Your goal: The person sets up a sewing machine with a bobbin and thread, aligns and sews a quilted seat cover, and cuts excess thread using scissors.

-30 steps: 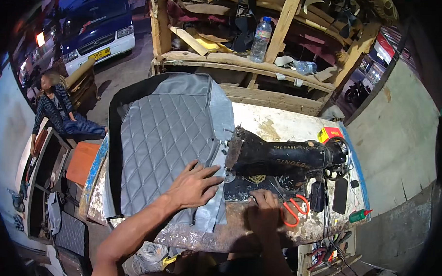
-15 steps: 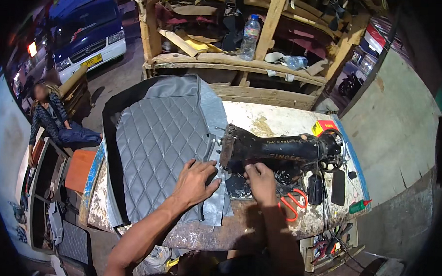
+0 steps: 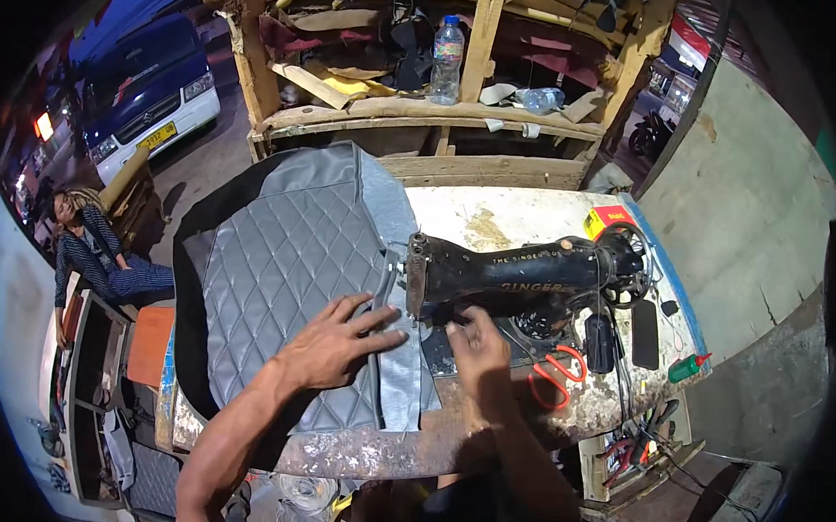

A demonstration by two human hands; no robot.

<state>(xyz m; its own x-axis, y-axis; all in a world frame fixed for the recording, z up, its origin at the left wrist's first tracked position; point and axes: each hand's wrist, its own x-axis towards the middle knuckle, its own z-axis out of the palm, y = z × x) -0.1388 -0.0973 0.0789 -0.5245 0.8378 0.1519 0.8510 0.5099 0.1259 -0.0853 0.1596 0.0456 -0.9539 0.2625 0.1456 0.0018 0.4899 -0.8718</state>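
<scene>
A grey diamond-quilted cover (image 3: 285, 247) with a plain grey edge strip and black border lies over the left of the worktable (image 3: 466, 203). My left hand (image 3: 332, 350) rests on it, fingers spread, tips reaching the seam beside the strip. To the right stands a black sewing machine (image 3: 500, 275), its needle end over the strip's right edge. Just right of that end is my right hand (image 3: 481, 353), thumb and forefinger apart, holding nothing I can see. Scissors with red handles (image 3: 581, 363) lie right of this hand, blades partly under the machine arm.
Right of the machine are a black oblong piece (image 3: 645, 333), a green bottle (image 3: 685, 368) and a red-yellow box (image 3: 607, 219). A wooden shelf (image 3: 423, 114) with a water bottle (image 3: 447, 60) stands behind. Tools fill a box (image 3: 628, 452) below right. A person (image 3: 114, 260) sits at left.
The whole view has shifted slightly. My left hand's fingers have spread wider on the cover. My right hand has opened and drawn back a little from the needle area.
</scene>
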